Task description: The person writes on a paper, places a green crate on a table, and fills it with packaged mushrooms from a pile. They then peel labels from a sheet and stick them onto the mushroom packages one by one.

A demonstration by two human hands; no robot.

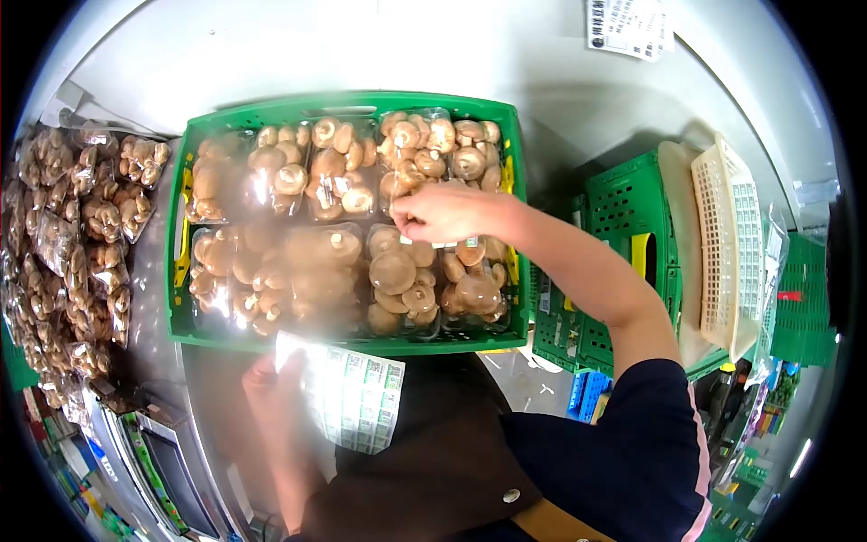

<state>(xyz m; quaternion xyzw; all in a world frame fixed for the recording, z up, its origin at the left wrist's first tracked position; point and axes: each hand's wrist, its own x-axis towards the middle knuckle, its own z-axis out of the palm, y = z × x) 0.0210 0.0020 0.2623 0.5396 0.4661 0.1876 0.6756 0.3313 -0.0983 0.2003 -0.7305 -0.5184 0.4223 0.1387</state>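
A green crate (352, 345) holds two rows of clear packs of brown mushrooms (395, 271). My right hand (447, 212) is over the right half of the crate, between the two rows. Its fingers are pinched together, and whatever is between them is too small to make out. White label edges (442, 244) show just below that hand. In front of the crate, my left hand (271, 388) grips a sheet of printed labels (357, 397) by its left side. A blurry haze covers part of the left hand and the packs at the crate's middle left.
Many bagged mushrooms (68, 226) are heaped at the left. Below them stands a device with a dark screen (172, 470). On the right are stacked green crates (623, 208) and a cream basket (722, 244) with label sheets against it. A printed paper (629, 27) is on the white surface behind.
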